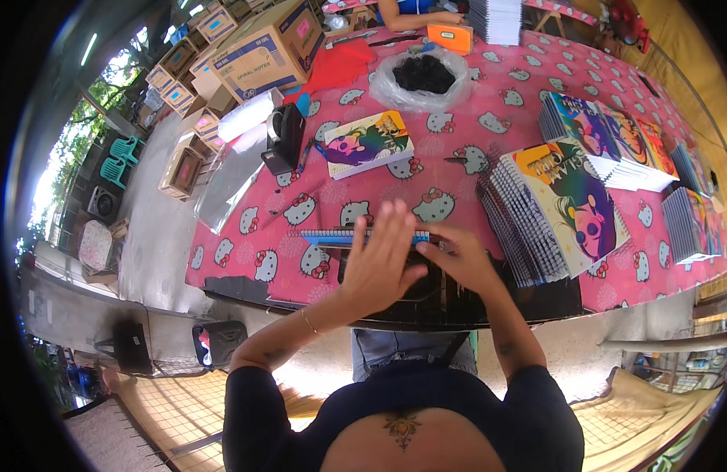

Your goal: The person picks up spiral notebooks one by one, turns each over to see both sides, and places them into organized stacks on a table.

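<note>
A spiral notebook with a blue edge stands nearly edge-on at the table's near side, its coil along the top. My left hand crosses in front of it, fingers stretched out and pointing away from me, palm against the notebook. At the notebook's right end, my right hand has its thumb and fingers bent round the corner. Both hands hide much of the notebook. Beyond it lies a small stack of colourful notebooks, and to the right a tall, leaning stack of spiral notebooks.
A black box-shaped tool stands at the left beside a clear plastic sheet. Farther back are a clear bag with black pieces and a large carton. More notebook stacks fill the right. Another person's arm rests across the table.
</note>
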Tool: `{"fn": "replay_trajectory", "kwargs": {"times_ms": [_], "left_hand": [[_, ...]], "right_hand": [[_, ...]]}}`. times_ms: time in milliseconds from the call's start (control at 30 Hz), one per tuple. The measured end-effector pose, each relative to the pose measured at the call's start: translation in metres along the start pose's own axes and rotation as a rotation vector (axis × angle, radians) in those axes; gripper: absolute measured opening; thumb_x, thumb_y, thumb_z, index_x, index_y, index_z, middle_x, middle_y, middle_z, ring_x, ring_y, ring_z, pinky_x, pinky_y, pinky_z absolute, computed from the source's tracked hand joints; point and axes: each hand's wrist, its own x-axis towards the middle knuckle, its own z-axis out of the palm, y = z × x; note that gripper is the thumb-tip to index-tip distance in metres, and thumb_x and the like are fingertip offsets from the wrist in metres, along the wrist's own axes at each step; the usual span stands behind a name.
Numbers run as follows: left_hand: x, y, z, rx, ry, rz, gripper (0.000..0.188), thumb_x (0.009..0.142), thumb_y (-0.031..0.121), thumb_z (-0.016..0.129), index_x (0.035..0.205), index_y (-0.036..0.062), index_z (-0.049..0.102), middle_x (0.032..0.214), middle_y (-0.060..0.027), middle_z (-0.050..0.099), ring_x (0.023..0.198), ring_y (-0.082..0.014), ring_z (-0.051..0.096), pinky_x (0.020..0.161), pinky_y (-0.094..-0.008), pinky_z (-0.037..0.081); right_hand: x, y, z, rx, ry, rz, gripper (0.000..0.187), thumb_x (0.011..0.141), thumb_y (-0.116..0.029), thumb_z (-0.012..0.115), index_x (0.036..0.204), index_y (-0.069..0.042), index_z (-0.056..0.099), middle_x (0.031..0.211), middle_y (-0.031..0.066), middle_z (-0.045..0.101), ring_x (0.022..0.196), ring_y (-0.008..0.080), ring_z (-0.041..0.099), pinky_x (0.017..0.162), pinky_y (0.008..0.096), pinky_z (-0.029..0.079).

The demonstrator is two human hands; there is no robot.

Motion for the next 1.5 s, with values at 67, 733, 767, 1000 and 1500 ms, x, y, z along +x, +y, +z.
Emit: {"fn": "replay_trajectory", "kwargs": {"times_ms": [67, 733, 767, 1000, 1500], "left_hand": [[0.022, -0.009, -0.017, -0.071, 0.058, -0.062, 0.066, 0.097, 0.04, 0.063, 0.145, -0.0007, 0.045, 0.152, -0.0206, 0.047, 0.145, -0.0374, 0.041, 0.12, -0.0605, 0.017], [0.03, -0.024, -0.057, -0.104, -0.03, -0.057, 0.021, 0.087, 0.01, 0.069, 0.107, 0.0043, 0.067, 0.092, -0.0118, 0.069, 0.087, -0.0298, 0.07, 0.094, -0.0513, 0.051], [0.029, -0.037, -0.074, -0.18, -0.144, -0.106, 0.02, 0.087, 0.01, 0.069, 0.106, 0.004, 0.068, 0.093, -0.0129, 0.07, 0.087, -0.0312, 0.07, 0.089, -0.0493, 0.054], [0.119, 0.004, -0.098, -0.496, 0.703, 0.232, 0.025, 0.087, 0.005, 0.07, 0.112, 0.0058, 0.072, 0.11, -0.0141, 0.072, 0.096, -0.0319, 0.071, 0.085, -0.0444, 0.058], [0.173, 0.058, 0.032, -0.618, 0.277, 0.65, 0.039, 0.084, 0.013, 0.07, 0.123, 0.0118, 0.07, 0.135, -0.011, 0.065, 0.13, -0.0285, 0.059, 0.11, -0.0467, 0.045]], "right_hand": [[0.0, -0.004, -0.015, 0.075, -0.034, 0.034, 0.028, 0.094, -0.007, 0.071, 0.12, 0.0, 0.069, 0.104, 0.0134, 0.072, 0.09, 0.0139, 0.066, 0.077, 0.0282, 0.052], [0.015, -0.032, 0.003, -0.415, 0.208, -0.071, 0.011, 0.079, -0.007, 0.073, 0.085, -0.005, 0.065, 0.085, 0.0114, 0.066, 0.08, 0.031, 0.066, 0.068, 0.041, 0.052], [0.008, -0.045, 0.0, -0.444, 0.286, -0.168, 0.013, 0.08, -0.008, 0.074, 0.091, -0.005, 0.067, 0.092, 0.0123, 0.067, 0.086, 0.0315, 0.067, 0.073, 0.041, 0.052], [-0.085, -0.1, -0.129, -0.881, 1.276, -0.256, 0.039, 0.103, -0.025, 0.059, 0.131, 0.003, 0.061, 0.136, 0.017, 0.062, 0.128, 0.0287, 0.055, 0.111, 0.0416, 0.039], [-0.098, 0.001, -0.202, -0.43, 1.323, -0.004, 0.062, 0.112, -0.043, 0.031, 0.115, 0.009, 0.066, 0.11, 0.0163, 0.07, 0.099, 0.0238, 0.065, 0.088, 0.0375, 0.051]]}}
